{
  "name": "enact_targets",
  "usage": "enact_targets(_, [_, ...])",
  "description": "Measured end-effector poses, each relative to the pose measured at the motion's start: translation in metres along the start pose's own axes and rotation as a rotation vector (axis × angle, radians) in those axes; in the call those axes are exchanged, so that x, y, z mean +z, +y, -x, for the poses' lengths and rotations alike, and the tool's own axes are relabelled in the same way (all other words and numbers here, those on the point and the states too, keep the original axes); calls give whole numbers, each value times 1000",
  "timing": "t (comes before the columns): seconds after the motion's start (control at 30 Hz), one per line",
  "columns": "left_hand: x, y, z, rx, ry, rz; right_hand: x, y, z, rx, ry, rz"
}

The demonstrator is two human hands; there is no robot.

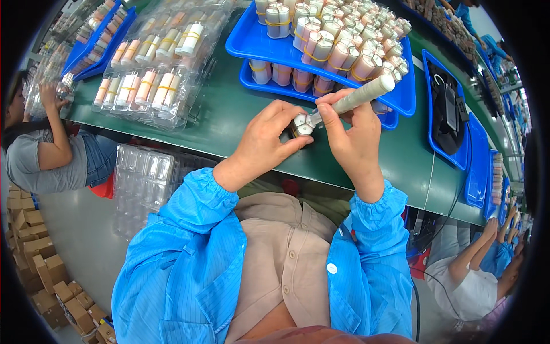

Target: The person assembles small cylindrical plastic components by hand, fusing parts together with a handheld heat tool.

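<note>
While left hand [265, 137] clamps bundle of white cylinders [302, 125] over worktop [220, 123], right hand [356, 136] grips pale thick-handled tool [371, 93]; bundle looks light, stiff, perhaps slippery from here: best held round sides.

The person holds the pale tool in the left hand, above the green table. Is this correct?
Not quite: the head view shows the right hand holding the pale tool above the green table; the left hand holds a cylinder bundle.

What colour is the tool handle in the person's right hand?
Pale greenish white; the tool handle shows best in the head view.
</note>
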State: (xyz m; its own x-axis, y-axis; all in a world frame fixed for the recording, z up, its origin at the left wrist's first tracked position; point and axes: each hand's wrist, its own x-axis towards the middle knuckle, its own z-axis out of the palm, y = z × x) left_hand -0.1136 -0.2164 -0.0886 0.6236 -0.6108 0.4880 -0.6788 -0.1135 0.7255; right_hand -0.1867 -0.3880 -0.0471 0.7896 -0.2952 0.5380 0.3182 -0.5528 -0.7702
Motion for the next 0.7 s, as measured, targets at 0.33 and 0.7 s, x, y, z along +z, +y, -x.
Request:
enact_targets(0.33, [-3,0,0,60,9,2,1,-5,8,-106,-126,204])
enact_targets(0.7, [-2,-1,5,-155,-35,19,8,7,-4,24,-26,-191])
